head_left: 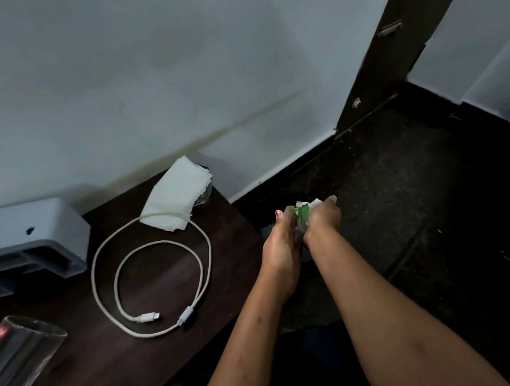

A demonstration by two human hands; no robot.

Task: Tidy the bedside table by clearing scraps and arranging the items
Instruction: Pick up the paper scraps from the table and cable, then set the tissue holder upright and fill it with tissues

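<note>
Both hands, the left hand (282,239) and right hand (324,218), are pressed together around green and white paper scraps (302,213), held over the dark floor (397,199) just past the right edge of the bench (166,332). On the bench, a coiled white charging cable (151,276) lies left of the hands, its far loop overlapping a folded tissue (176,197) at the bench's back corner. A glass tumbler (19,362) lies on its side at the bench's near left.

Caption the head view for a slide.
Both hands, left hand and right hand, bunch green-and-white scraps beside the bedside table holding a coiled charging cable.
</note>
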